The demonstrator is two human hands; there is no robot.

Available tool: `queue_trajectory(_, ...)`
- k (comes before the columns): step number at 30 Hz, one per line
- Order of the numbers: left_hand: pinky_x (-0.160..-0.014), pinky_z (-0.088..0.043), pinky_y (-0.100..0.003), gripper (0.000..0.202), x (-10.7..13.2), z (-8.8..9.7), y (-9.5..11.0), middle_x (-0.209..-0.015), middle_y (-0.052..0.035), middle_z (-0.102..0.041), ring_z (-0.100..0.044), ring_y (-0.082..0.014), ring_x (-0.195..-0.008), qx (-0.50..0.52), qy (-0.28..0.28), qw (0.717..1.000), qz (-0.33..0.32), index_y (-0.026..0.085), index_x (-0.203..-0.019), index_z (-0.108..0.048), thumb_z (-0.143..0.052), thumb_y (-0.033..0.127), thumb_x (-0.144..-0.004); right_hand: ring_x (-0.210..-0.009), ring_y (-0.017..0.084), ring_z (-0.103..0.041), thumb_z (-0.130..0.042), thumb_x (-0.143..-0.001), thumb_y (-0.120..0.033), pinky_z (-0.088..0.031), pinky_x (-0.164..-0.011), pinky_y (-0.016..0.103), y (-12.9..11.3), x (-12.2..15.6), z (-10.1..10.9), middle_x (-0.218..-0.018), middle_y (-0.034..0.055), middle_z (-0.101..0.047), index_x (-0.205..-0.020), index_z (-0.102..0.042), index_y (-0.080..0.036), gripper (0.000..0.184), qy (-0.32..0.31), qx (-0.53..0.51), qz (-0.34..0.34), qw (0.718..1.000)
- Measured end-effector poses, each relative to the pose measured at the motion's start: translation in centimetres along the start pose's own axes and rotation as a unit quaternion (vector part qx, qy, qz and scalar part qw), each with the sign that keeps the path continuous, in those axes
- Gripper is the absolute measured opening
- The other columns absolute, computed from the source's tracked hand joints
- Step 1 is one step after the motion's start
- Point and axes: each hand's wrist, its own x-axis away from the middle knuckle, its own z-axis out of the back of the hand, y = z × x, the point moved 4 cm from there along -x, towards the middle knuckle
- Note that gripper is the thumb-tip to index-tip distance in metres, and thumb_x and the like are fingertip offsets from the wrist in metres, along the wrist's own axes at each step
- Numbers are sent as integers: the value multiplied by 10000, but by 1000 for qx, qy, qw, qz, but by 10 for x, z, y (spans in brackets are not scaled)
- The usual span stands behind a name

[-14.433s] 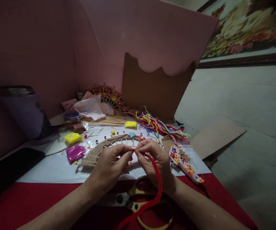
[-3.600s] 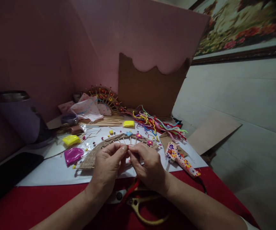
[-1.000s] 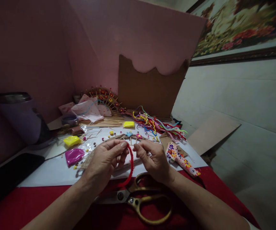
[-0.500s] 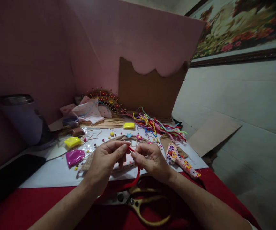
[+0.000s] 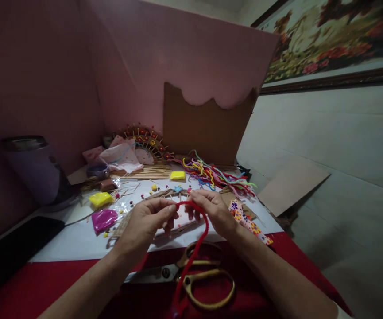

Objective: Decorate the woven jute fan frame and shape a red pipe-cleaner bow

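A fuzzy red pipe cleaner (image 5: 196, 252) runs between both hands, bowed up at the top, its long tail hanging toward me. My left hand (image 5: 149, 219) pinches one end between thumb and fingers. My right hand (image 5: 213, 210) is closed on it a short way along. Beneath the tail lie scissors (image 5: 207, 288) with yellow handles, on the red cloth. Just behind my hands is a fan-shaped piece (image 5: 174, 228) with a brown rim, sticks and a pink dotted middle; my hands hide part of it. A blue flower (image 5: 177, 189) sits on its rim.
Loose pipe cleaners (image 5: 214, 173) lie at the back right, near a flower-covered piece (image 5: 247, 221). Yellow (image 5: 101, 199) and magenta (image 5: 104, 220) clay packets are on the left, by a purple tumbler (image 5: 36, 170) and a dark flat object (image 5: 21, 243). Cardboard (image 5: 204, 126) stands behind.
My right hand has moved slightly up and right, away from the left. The pipe cleaner now arches between them, its tail swung over the scissors.
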Motion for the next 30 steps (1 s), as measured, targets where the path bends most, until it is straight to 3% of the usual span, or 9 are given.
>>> queue_trajectory(4, -419, -446, -165, 101, -8, 12, -2, -600, -17, -620, -538, -81, -461, 115, 73, 990, 38, 120, -736, -627, -692, 190, -700, -563, 104, -526, -491, -839, -400, -424, -502, 212, -19, -4, 17, -653, 8, -580, -736, -603, -143, 299, 93, 94, 20, 991)
queue_trajectory(6, -427, -454, -148, 73, -11, 17, -1, -605, -31, -627, -553, -79, -474, 169, 103, 979, 45, 107, -737, -619, -676, 117, -693, -550, 102, -505, -499, -830, -317, -403, -511, 218, -29, 2, 24, -628, -3, -566, -717, -591, -150, 222, 95, 187, 7, 978)
queue_trajectory(8, -417, -449, -133, 58, -13, 20, 1, -602, -37, -626, -553, -73, -468, 204, 117, 971, 41, 91, -747, -620, -648, 70, -701, -560, 108, -509, -498, -797, -189, -398, -534, 227, -38, 16, 26, -624, -2, -574, -722, -604, -150, 135, 48, 293, -10, 955)
queue_trajectory(10, -410, -451, -130, 53, -14, 21, 3, -611, -45, -629, -555, -72, -468, 223, 120, 967, 39, 79, -758, -621, -619, 45, -718, -641, 127, -550, -506, -744, -84, -414, -599, 244, -41, 39, 22, -708, 18, -626, -777, -644, -154, 158, -57, 389, -20, 919)
queue_trajectory(12, -404, -452, -132, 50, -14, 20, 3, -613, -51, -629, -555, -72, -466, 233, 120, 964, 43, 72, -753, -616, -596, 30, -734, -744, 148, -573, -507, -764, -82, -430, -705, 278, -40, 64, 18, -806, 34, -652, -830, -653, -169, 183, -113, 447, -27, 887)
queue_trajectory(15, -394, -450, -137, 65, -13, 18, 3, -615, -57, -627, -555, -77, -464, 238, 117, 963, 50, 69, -756, -605, -569, 16, -749, -856, 177, -558, -482, -842, -164, -424, -795, 316, -39, 92, 10, -904, 66, -632, -910, -629, -174, 163, -125, 493, 4, 861)
queue_trajectory(18, -388, -449, -137, 68, -12, 17, 3, -613, -61, -627, -556, -80, -463, 237, 118, 963, 53, 68, -758, -600, -565, 10, -754, -886, 193, -539, -506, -835, -189, -426, -794, 319, -32, 105, -3, -940, 80, -605, -947, -611, -185, 153, -143, 509, 5, 849)
queue_trajectory(25, -412, -473, -137, 85, -12, 19, 1, -624, -64, -639, -569, -79, -473, 231, 115, 965, 51, 67, -764, -606, -584, -13, -748, -825, 197, -541, -518, -672, -34, -404, -668, 265, -12, 99, -30, -941, 96, -598, -918, -534, -175, 284, -181, 576, -6, 797)
queue_trajectory(30, -411, -473, -134, 79, -13, 21, 3, -614, -55, -636, -571, -78, -471, 233, 115, 965, 42, 70, -759, -619, -601, -5, -744, -758, 217, -539, -537, -633, -71, -349, -586, 267, -11, 93, -35, -881, 99, -606, -925, -494, -173, 312, -197, 616, -15, 763)
